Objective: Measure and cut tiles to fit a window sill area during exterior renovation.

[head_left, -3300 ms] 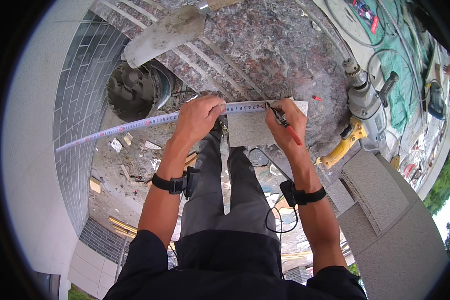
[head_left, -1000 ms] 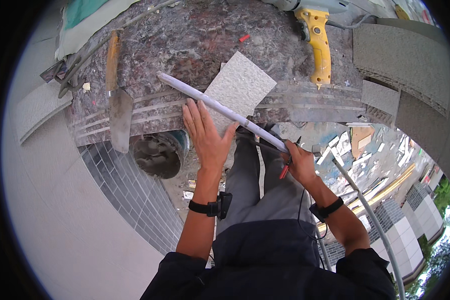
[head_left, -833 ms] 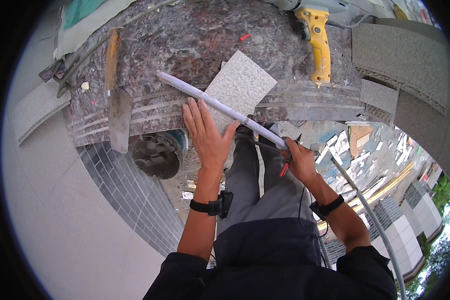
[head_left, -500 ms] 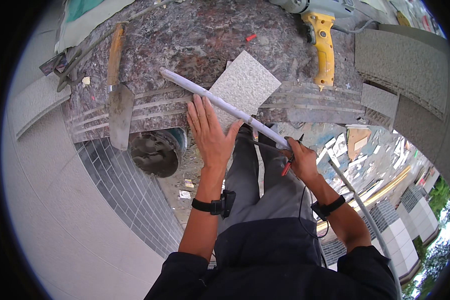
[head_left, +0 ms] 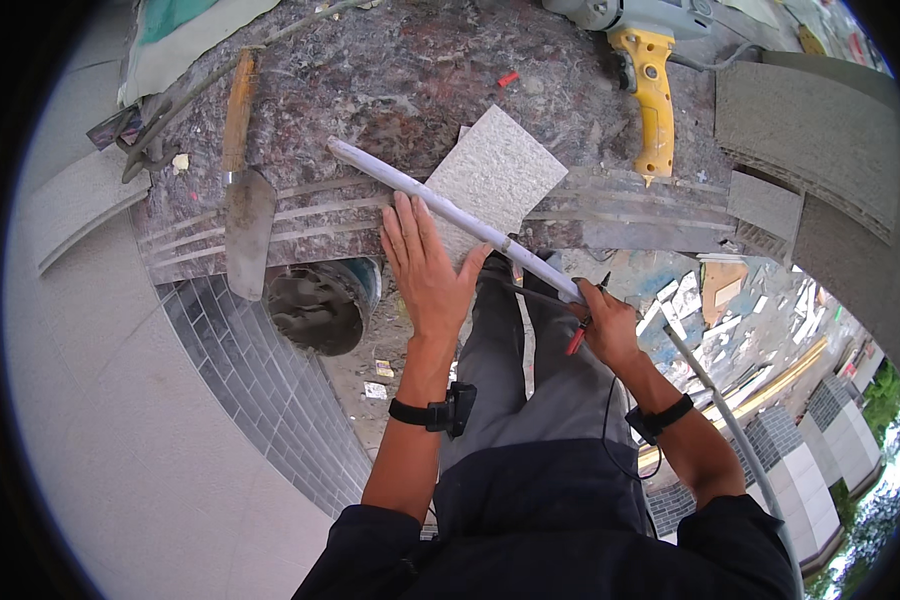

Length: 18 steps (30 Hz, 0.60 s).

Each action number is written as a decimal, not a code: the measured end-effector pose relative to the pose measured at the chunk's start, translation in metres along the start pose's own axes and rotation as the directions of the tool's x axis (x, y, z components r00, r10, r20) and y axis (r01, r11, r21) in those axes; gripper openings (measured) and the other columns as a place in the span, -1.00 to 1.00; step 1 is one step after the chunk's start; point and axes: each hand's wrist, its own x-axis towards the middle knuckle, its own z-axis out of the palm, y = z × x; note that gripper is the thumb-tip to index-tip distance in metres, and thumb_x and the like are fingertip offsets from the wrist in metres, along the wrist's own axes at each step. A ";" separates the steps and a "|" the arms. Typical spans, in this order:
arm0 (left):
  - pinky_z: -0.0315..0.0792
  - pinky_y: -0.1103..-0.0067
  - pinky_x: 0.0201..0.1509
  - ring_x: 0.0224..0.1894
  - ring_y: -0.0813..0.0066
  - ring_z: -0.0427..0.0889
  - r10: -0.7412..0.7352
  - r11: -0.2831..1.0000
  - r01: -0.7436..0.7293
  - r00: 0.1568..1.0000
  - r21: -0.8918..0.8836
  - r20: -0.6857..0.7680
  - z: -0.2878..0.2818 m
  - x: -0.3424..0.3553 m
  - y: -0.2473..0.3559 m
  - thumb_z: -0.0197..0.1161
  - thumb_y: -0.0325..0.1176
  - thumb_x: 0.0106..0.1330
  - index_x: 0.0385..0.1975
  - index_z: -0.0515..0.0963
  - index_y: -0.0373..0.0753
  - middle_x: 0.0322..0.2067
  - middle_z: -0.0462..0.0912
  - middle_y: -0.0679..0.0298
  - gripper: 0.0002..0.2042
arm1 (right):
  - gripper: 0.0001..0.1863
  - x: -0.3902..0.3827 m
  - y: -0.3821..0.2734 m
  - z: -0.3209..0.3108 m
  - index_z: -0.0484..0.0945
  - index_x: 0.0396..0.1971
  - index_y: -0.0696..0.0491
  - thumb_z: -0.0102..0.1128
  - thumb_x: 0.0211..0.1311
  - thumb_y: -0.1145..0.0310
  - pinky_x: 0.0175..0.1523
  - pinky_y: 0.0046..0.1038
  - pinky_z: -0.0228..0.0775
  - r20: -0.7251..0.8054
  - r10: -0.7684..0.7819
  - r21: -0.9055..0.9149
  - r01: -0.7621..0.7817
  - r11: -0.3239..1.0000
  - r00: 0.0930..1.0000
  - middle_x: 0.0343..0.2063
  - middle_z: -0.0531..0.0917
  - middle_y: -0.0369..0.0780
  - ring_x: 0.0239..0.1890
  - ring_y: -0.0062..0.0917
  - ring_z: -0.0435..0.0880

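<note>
A long whitish strip (head_left: 445, 210) slants across a pale, rough-faced tile piece (head_left: 498, 158) at the near edge of the stone-patterned table. My left hand (head_left: 425, 265) lies flat with its fingers stretched out, the fingertips touching the strip's near side and the thumb reaching toward its middle. At the strip's lower right end, my right hand (head_left: 608, 325) is closed round a slim tool with a dark tip and a red end (head_left: 575, 341), perhaps a pen or marker. Its thumb and fingers meet the strip's end there. The palm hides most of the slim tool.
On the left a wooden-handled trowel (head_left: 245, 215) overhangs the table edge above a bucket of grey mortar (head_left: 317, 312). A power tool with a yellow handle (head_left: 654, 110) lies at the far right, beside stacked tile pieces (head_left: 805, 135). Scraps litter the ground below.
The whole view has shifted slightly to the right. Both hands, the strip and the tile piece keep nearly the same places relative to one another.
</note>
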 end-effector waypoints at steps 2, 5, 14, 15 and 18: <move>-0.14 0.07 0.50 0.48 -0.17 -0.06 0.014 1.000 -0.014 1.000 -0.008 -0.016 -0.001 0.001 0.004 0.34 0.14 0.15 0.40 0.06 -0.47 0.44 0.02 -0.10 0.00 | -0.52 -0.001 0.002 0.002 0.45 0.04 0.05 0.39 0.10 0.39 -0.44 -0.23 0.46 0.023 0.012 0.010 -0.012 1.000 1.000 -0.49 0.63 -0.07 -0.49 -0.15 0.67; -0.13 0.06 0.50 0.48 -0.18 -0.06 0.008 1.000 -0.008 1.000 0.000 -0.012 -0.001 0.000 0.005 0.35 0.13 0.15 0.40 0.06 -0.45 0.45 0.02 -0.08 -0.01 | -0.51 -0.003 0.000 0.006 0.47 0.07 0.04 0.38 0.10 0.39 -0.43 -0.20 0.45 -0.011 0.012 0.028 -0.012 1.000 1.000 -0.55 0.57 -0.11 -0.52 -0.16 0.62; -0.10 0.02 0.47 0.46 -0.23 -0.04 0.006 1.000 -0.006 1.000 0.029 0.010 -0.003 0.002 0.008 0.33 0.14 0.17 0.42 0.08 -0.39 0.46 0.03 -0.02 -0.04 | -0.54 -0.005 -0.009 0.009 0.47 0.06 0.02 0.35 0.12 0.41 -0.41 -0.17 0.46 -0.017 0.047 0.044 -0.046 0.998 0.999 -0.52 0.60 -0.08 -0.50 -0.11 0.63; -0.10 0.02 0.47 0.46 -0.23 -0.04 0.007 1.000 -0.007 1.000 0.029 0.011 -0.004 0.003 0.008 0.33 0.14 0.17 0.42 0.08 -0.39 0.46 0.03 -0.02 -0.04 | -0.54 -0.005 -0.010 0.010 0.47 0.06 0.01 0.34 0.13 0.40 -0.41 -0.17 0.46 -0.022 0.044 0.041 -0.043 0.998 0.999 -0.52 0.60 -0.08 -0.50 -0.12 0.63; -0.07 0.02 0.46 0.45 -0.23 -0.02 0.012 0.999 -0.013 1.000 0.050 0.009 -0.005 0.004 0.009 0.30 0.16 0.18 0.42 0.08 -0.36 0.46 0.04 0.02 -0.05 | -0.54 -0.005 -0.011 0.009 0.47 0.06 0.01 0.34 0.14 0.39 -0.41 -0.17 0.46 -0.021 0.042 0.040 -0.041 0.998 0.999 -0.53 0.59 -0.09 -0.50 -0.12 0.63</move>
